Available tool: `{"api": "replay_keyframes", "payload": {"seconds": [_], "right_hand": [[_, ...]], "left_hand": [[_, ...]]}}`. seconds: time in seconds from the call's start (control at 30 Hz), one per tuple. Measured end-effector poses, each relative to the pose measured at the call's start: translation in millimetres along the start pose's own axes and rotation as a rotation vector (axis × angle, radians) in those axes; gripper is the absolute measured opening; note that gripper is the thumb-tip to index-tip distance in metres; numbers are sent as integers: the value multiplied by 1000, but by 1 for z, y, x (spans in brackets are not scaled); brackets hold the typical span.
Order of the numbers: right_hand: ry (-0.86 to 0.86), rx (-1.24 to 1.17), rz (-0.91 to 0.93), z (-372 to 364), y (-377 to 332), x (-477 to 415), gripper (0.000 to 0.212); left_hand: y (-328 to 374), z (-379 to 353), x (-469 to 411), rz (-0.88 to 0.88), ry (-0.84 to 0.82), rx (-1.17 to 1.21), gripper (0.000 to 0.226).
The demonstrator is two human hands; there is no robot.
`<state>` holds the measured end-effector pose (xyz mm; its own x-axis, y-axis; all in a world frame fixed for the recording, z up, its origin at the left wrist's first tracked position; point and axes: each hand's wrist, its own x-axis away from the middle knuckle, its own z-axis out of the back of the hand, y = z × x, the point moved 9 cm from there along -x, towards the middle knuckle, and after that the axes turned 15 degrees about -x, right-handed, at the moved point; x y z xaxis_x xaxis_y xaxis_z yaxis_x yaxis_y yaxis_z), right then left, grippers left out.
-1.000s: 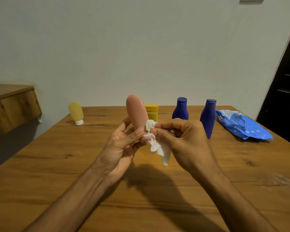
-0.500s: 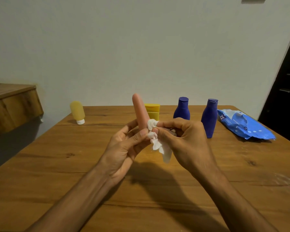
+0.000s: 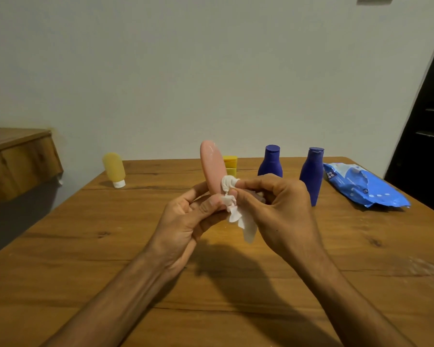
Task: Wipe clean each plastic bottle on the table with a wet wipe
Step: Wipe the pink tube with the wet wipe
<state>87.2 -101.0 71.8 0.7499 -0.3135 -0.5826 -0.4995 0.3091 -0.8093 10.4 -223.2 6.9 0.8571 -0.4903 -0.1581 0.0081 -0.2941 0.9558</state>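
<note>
We grip the pink bottle (image 3: pixel 212 169) upright in our left hand (image 3: pixel 186 221) above table centre so our right hand (image 3: pixel 276 206), pinching the bunched wet wipe (image 3: pixel 232 199), can rub its side

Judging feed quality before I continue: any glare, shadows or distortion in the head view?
Head view: a glossy highlight atop the pink bottle; left hand and right hand cast a shadow on the table; wide-angle leans the dark doorway; wet wipe looks sharp.
</note>
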Motion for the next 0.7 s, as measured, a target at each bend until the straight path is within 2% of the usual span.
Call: {"api": "replay_keyframes", "payload": {"seconds": [0.17,0.37,0.53,0.6,0.7], "right_hand": [[-102,57,4,-9,-1,1,15],[26,109,75,4,-6,-3,16],[-142,99,15,-13,-3,1,15],[-112,96,21,-10,-3,0,15],[-56,97,44,-5,-5,-2,17]], "left_hand": [[-4,4,-2,16,21,34,51],[-4,-6,2,6,-46,57,47],[-3,0,-1,9,-8,43,41],[-4,-1,0,8,-11,8,40],[-3,-4,1,-7,-36,-44,52]]}}
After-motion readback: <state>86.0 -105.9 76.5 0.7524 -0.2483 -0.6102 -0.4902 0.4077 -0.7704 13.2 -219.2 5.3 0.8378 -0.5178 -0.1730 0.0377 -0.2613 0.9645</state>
